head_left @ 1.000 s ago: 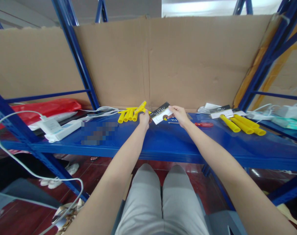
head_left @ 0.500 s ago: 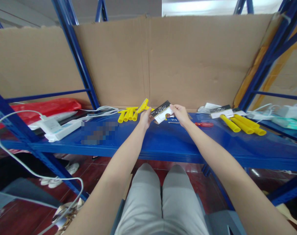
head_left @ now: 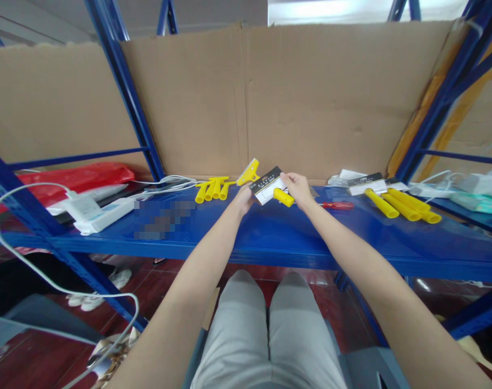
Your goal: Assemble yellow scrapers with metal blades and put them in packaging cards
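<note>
A small black-and-white printed card (head_left: 266,186) is held up between my two hands above the blue shelf. The handle of a yellow scraper (head_left: 284,198) pokes out through the card towards me, while its wide head shows behind the card's upper left. My left hand (head_left: 243,199) is closed at the card's left side, just below the scraper head; its fingertips are partly hidden behind the card. My right hand (head_left: 297,186) pinches the card's right edge. Several more yellow scrapers (head_left: 213,190) lie in a row left of my hands.
On the right lie yellow scrapers with cards on them (head_left: 400,205). A red-handled screwdriver (head_left: 338,206) rests beside my right forearm. A white power strip (head_left: 104,215) with cables sits at left. Cardboard (head_left: 331,97) walls the back of the blue shelf (head_left: 286,237).
The scraper's handle has come through the card and now sticks out in front of it. The scraper head has shifted right, closer to the card. My right hand has barely moved.
</note>
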